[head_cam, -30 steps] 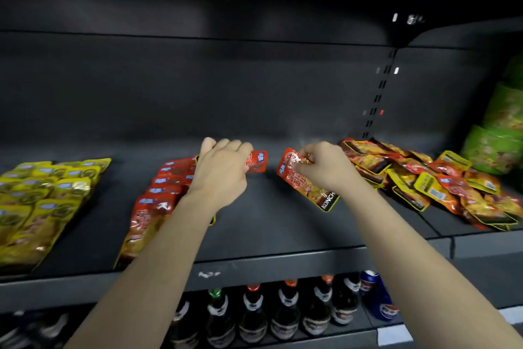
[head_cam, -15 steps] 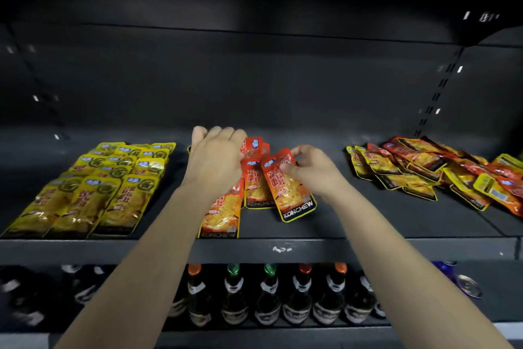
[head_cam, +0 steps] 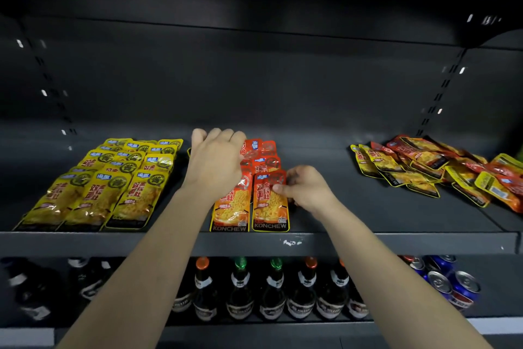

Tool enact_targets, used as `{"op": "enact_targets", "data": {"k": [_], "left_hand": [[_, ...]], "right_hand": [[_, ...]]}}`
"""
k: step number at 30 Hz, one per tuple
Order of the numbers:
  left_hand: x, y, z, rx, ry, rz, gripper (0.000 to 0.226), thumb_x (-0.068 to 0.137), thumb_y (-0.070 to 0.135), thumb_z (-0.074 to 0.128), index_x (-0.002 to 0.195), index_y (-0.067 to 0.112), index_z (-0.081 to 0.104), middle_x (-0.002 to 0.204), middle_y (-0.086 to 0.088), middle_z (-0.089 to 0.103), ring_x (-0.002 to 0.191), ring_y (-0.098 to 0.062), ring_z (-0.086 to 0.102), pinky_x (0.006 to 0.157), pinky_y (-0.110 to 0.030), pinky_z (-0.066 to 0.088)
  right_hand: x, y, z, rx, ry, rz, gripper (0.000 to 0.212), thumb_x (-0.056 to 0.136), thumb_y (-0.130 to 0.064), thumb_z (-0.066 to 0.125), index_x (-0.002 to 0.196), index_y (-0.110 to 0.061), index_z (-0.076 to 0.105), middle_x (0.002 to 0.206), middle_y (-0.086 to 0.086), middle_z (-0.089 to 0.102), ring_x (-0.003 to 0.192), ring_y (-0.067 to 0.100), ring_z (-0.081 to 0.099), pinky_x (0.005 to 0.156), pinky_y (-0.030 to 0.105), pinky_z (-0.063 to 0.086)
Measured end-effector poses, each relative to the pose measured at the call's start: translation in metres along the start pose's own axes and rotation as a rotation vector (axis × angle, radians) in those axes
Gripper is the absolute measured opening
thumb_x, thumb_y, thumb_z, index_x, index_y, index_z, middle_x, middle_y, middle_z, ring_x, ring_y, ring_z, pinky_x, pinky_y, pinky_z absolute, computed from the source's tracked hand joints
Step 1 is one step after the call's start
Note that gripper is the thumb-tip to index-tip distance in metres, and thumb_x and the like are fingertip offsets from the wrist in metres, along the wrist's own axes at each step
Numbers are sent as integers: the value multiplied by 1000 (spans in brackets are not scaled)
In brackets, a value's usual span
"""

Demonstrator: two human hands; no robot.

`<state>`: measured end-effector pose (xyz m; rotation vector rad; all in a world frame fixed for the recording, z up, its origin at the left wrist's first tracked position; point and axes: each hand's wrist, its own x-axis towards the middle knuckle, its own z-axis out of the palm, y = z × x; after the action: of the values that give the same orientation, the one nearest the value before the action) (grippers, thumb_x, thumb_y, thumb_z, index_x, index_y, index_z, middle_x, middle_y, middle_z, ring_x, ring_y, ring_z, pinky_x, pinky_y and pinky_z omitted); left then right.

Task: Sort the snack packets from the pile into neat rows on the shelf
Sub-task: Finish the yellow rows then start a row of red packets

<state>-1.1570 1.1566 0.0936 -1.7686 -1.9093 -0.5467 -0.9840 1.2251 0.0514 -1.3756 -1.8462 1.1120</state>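
Observation:
Two rows of red snack packets lie in the middle of the dark shelf. My left hand rests flat on the left red row, with its front packet showing below the wrist. My right hand pinches the right edge of the front red packet of the right row, thumb on its face. That packet lies flat at the shelf's front edge, beside its neighbour. A loose pile of red and yellow packets sits at the right. Yellow packets lie in three neat rows at the left.
Bare shelf lies between the red rows and the pile. Below the shelf stand dark bottles with coloured caps, and blue cans at the right. The dark back panel and an upper shelf close the space above.
My right hand carried a red packet leftward from near the pile and laid it straight at the front of the right red row. My left hand stayed on the left red row.

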Motion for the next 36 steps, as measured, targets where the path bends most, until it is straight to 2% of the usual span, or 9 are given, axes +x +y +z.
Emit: {"op": "enact_targets", "data": {"k": [5, 10, 12, 14, 16, 19, 23, 28, 36], "left_hand": [[0, -1, 1, 2, -9, -5, 22, 92, 19, 54, 114, 19, 53, 107, 2, 61, 102, -21, 51, 89, -35, 23], [2, -2, 1, -1, -6, -10, 22, 92, 19, 53, 114, 19, 53, 106, 1, 61, 102, -21, 51, 89, -35, 23], [3, -2, 1, 6, -2, -8, 22, 92, 20, 54, 113, 18, 53, 105, 1, 61, 101, -21, 51, 88, -35, 22], [5, -2, 2, 8, -3, -4, 21, 91, 19, 54, 112, 18, 54, 104, 1, 61, 100, -21, 51, 87, -35, 21], [5, -2, 2, 0, -8, 0, 20, 92, 19, 53, 112, 18, 53, 104, 2, 61, 100, -21, 51, 88, -35, 22], [7, -1, 4, -28, 2, 2, 21, 94, 20, 52, 115, 19, 52, 107, 2, 60, 101, -20, 50, 88, -34, 22], [16, 5, 6, -91, 30, -21, 25, 96, 23, 52, 121, 20, 51, 113, 3, 61, 104, -20, 51, 88, -34, 21], [36, 23, 9, -123, 54, -5, 27, 96, 24, 54, 122, 22, 50, 113, 4, 61, 104, -19, 53, 91, -35, 23], [74, 63, 27, -222, 13, -9, 25, 95, 27, 55, 118, 21, 47, 109, 2, 63, 99, -22, 58, 85, -33, 22]], "right_hand": [[-1, -4, 0, -174, -2, 0, 27, 77, -23, 80, 94, -15, 60, 80, -5, 60, 83, 17, 61, 73, 29, 47], [-4, -10, 0, -307, -49, 15, 25, 77, -27, 79, 89, -14, 61, 82, -2, 61, 78, 15, 59, 56, 25, 40], [-4, -12, -2, -326, -56, 21, 32, 75, -27, 81, 91, -14, 57, 83, -3, 57, 81, 16, 57, 53, 23, 37], [-4, -14, -5, -310, -54, 22, 47, 73, -25, 83, 101, -14, 46, 90, -4, 50, 86, 16, 52, 53, 21, 34], [-4, -15, -7, -283, -66, 22, 54, 73, -24, 83, 105, -15, 41, 98, -3, 48, 90, 16, 50, 55, 21, 34], [1, -11, -10, -222, -47, 19, 44, 79, -30, 77, 106, -15, 46, 102, -1, 52, 91, 16, 53, 63, 24, 39], [10, -6, -24, -289, 31, -40, 31, 85, -35, 69, 105, -15, 56, 103, 1, 58, 94, 18, 57, 74, 25, 42], [25, 1, -51, -378, 71, -54, 23, 85, -30, 68, 101, -15, 62, 93, 0, 61, 91, 19, 59, 72, 22, 41], [52, 16, -93, -471, 116, -91, 14, 85, -25, 65, 96, -18, 65, 84, -2, 62, 88, 17, 60, 68, 21, 38]]}}
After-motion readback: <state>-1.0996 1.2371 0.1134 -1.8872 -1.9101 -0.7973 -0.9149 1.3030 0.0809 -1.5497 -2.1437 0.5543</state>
